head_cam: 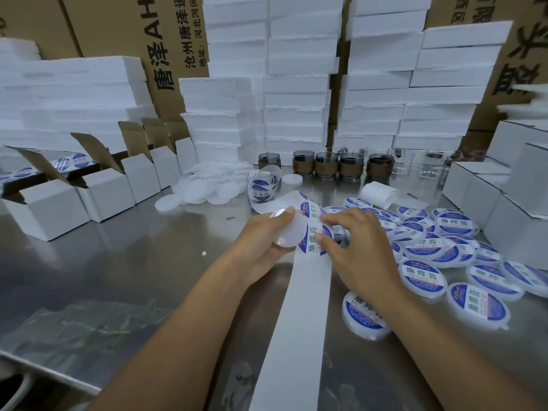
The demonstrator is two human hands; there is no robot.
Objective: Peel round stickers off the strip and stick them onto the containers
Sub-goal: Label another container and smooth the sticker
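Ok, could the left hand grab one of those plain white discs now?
Probably not yet: the left hand grips a clear container, though the table between it and the plain white discs looks free.

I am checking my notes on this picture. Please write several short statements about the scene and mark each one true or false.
1. The left hand holds a clear container. True.
2. The right hand lies flat on the table, away from the strip. False: its fingertips are on a round sticker on the strip.
3. The labelled containers lie to the right of the hands. True.
4. The white boxes at the left are all closed. False: the white boxes stand with their flaps open.
5. A row of glass jars stands behind the hands. True.
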